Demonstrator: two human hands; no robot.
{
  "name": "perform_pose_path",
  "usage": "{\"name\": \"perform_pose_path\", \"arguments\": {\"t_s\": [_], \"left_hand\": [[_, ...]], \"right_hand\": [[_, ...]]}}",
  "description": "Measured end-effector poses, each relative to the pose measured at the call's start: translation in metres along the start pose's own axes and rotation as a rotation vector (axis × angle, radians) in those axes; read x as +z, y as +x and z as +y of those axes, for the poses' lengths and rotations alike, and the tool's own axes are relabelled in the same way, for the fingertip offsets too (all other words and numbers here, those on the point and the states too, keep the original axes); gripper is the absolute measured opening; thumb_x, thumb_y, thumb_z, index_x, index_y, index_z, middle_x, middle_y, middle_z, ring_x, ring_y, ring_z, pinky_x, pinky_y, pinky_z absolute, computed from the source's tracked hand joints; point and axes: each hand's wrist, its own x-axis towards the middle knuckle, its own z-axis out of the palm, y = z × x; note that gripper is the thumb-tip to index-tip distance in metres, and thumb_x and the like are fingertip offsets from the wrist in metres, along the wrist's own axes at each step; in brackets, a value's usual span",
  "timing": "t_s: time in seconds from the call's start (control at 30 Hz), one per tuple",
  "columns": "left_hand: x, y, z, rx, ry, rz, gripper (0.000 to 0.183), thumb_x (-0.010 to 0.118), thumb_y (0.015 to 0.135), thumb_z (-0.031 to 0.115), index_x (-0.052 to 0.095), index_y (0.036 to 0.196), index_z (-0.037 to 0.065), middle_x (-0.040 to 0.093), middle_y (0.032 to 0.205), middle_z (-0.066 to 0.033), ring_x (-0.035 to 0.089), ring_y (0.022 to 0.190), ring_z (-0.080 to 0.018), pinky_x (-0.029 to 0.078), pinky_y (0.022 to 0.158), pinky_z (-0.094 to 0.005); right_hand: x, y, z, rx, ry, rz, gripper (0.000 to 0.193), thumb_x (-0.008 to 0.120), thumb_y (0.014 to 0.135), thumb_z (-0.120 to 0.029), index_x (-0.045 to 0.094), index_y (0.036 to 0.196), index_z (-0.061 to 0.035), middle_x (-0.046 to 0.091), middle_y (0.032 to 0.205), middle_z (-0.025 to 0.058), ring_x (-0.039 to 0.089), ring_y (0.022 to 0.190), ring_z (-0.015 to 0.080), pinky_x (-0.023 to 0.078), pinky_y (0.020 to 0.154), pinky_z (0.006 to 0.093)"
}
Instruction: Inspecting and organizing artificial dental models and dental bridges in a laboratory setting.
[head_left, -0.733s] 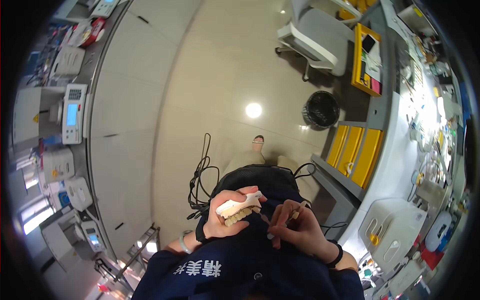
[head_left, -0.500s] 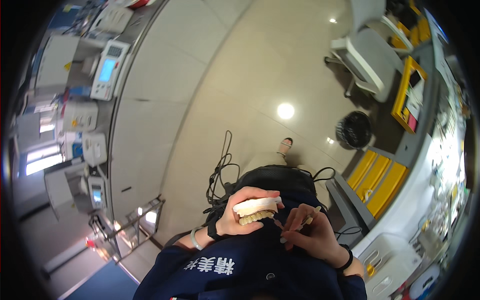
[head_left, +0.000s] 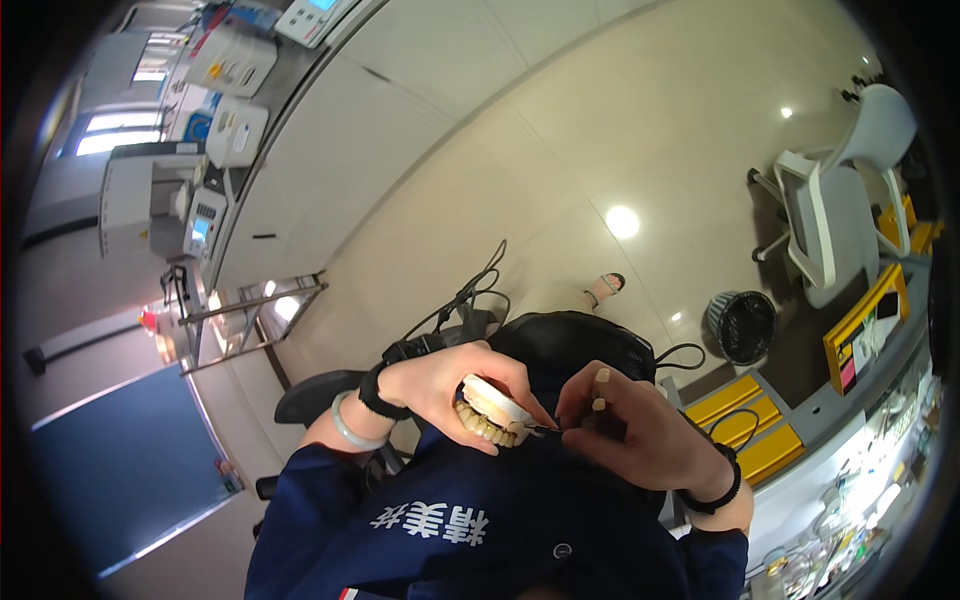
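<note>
My left hand (head_left: 445, 385) is closed round a white and beige plaster dental model (head_left: 497, 402), thumb and fingers on opposite sides of it. Along the model's lower side runs a row of yellowish teeth (head_left: 482, 425). My right hand (head_left: 650, 435) is at its right with the fingers curled. Cream, tooth-shaped tips of shade tabs (head_left: 602, 376) stick out between those fingers. A thin piece shows between the right fingertips and the model's right end; I cannot tell whether it touches the teeth.
A grey wheeled chair (head_left: 835, 215) and a lined black bin (head_left: 742, 327) stand to the right. Yellow drawers (head_left: 745, 425) sit under the bright, cluttered bench at lower right. White machines (head_left: 232, 130) line the counter at left. Black cables (head_left: 460, 298) hang beyond my left hand.
The model has turned in my left hand, its right end tipping down. My right hand has come up beside it. The whole view has swung, shifting the chair and bin rightward.
</note>
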Motion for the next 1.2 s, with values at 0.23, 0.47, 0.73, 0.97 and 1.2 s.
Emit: {"name": "perform_pose_path", "arguments": {"t_s": [0.23, 0.47, 0.73, 0.97, 1.2], "left_hand": [[-0.001, -0.013, 0.0, -0.06, 0.032, -0.205, 0.039, 0.076, 0.063, 0.01, 0.059, 0.096, 0.0, 0.065, 0.087, -0.0072, 0.063, 0.073, -0.0153, 0.05, 0.065, -0.0251], [0.002, -0.014, 0.023, -0.12, 0.144, -0.282, 0.034, 0.075, 0.062, 0.014, 0.059, 0.09, 0.002, 0.062, 0.082, -0.0054, 0.06, 0.071, -0.0169, 0.048, 0.063, -0.0256], [-0.001, 0.01, 0.039, -0.101, 0.315, -0.346, 0.032, 0.076, 0.062, 0.018, 0.058, 0.085, 0.004, 0.061, 0.078, -0.0052, 0.059, 0.07, -0.0193, 0.047, 0.061, -0.0274], [0.003, 0.061, 0.043, -0.288, 0.166, -0.681, 0.034, 0.071, 0.066, 0.008, 0.057, 0.096, 0.001, 0.063, 0.087, -0.0075, 0.061, 0.075, -0.0158, 0.048, 0.064, -0.0252], [0.055, 0.125, 0.024, -0.603, -0.053, -0.856, 0.043, 0.073, 0.066, 0.001, 0.052, 0.104, -0.005, 0.058, 0.107, -0.0214, 0.056, 0.104, -0.0295, 0.045, 0.088, -0.0359]], "right_hand": [[0.016, 0.033, 0.006, -0.28, 0.026, -0.141, 0.016, 0.052, 0.081, 0.002, 0.045, 0.095, -0.0021, 0.058, 0.076, 0.0058, 0.056, 0.063, 0.0124, 0.041, 0.055, 0.0231], [0.022, 0.051, -0.001, -0.338, -0.059, -0.335, 0.016, 0.047, 0.081, 0.003, 0.044, 0.095, -0.0034, 0.058, 0.07, 0.0046, 0.051, 0.054, 0.0098, 0.037, 0.05, 0.0215], [0.012, 0.041, 0.001, -0.393, -0.023, -0.301, 0.016, 0.046, 0.08, 0.004, 0.043, 0.094, -0.004, 0.058, 0.07, 0.0028, 0.047, 0.051, 0.0071, 0.035, 0.048, 0.0211], [0.004, -0.045, 0.032, -0.505, -0.017, 0.384, 0.019, 0.05, 0.079, 0.005, 0.044, 0.097, -0.0007, 0.052, 0.072, 0.0033, 0.047, 0.059, 0.0092, 0.039, 0.055, 0.0233], [0.143, -0.177, 0.17, 0.112, 0.105, 1.51, 0.016, 0.064, 0.075, -0.004, 0.058, 0.09, -0.0028, 0.056, 0.069, 0.004, 0.053, 0.057, 0.0122, 0.044, 0.055, 0.0247]]}}
